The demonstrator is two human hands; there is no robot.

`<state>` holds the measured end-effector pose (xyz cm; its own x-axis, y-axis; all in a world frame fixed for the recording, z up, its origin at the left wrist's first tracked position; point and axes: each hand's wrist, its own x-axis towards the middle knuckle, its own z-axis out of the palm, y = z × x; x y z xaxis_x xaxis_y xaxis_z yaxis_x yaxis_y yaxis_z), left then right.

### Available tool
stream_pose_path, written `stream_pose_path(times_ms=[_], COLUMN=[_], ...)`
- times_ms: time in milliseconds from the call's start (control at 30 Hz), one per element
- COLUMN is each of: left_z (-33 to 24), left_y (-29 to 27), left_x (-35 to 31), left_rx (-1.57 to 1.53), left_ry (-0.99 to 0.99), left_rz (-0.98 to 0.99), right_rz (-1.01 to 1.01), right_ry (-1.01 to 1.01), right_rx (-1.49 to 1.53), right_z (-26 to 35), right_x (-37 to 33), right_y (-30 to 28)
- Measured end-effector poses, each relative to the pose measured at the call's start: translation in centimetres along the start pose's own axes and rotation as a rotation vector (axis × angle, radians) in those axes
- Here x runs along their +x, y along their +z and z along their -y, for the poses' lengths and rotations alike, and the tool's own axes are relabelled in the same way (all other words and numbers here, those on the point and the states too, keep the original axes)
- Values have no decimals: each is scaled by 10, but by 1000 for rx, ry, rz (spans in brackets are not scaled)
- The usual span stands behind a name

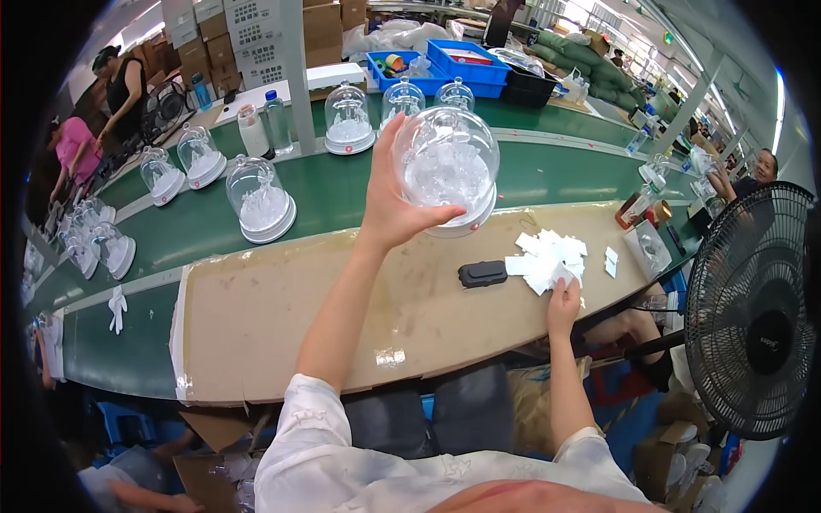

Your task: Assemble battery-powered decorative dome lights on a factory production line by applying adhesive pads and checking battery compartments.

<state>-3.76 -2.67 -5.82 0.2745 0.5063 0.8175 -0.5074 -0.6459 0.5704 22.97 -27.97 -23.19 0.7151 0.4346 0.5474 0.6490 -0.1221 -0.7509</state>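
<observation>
Tan cardboard-topped counter (pixel 282 316): workshop, alongside long flat green belt (pixel 325 192).
Left hand (pixel 385 201): fingers spread wide, thumb in front, gripping clear round dome on white disc base (pixel 449 167), raised near counter's far edge; wide wrap likely steadies smooth sides.
Right hand (pixel 562 303): fingers nearly closed, pinching thin white slip (pixel 562 274).
Loose white slip pile (pixel 540 256): beside black oblong case (pixel 482 274), seemingly for easy reach.
</observation>
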Motion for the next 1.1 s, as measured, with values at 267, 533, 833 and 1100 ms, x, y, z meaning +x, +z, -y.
stream_pose_path(times_ms=[267, 533, 833, 1100], left_z=[-6, -15, -63, -78], left_y=[-7, -8, 23, 12], left_x=[3, -40, -109, -150], left_rx=[-19, -90, -88, -9], left_ry=[-139, -325, -564, -571], left_rz=[-63, -77, -205, 87], right_rz=[248, 401, 394, 521], right_ry=[-459, -267, 568, 741], right_rx=[-256, 73, 1316, 1376], right_z=[38, 81, 173, 151], right_x=[-14, -23, -59, -70], right_y=[9, 22, 81, 43])
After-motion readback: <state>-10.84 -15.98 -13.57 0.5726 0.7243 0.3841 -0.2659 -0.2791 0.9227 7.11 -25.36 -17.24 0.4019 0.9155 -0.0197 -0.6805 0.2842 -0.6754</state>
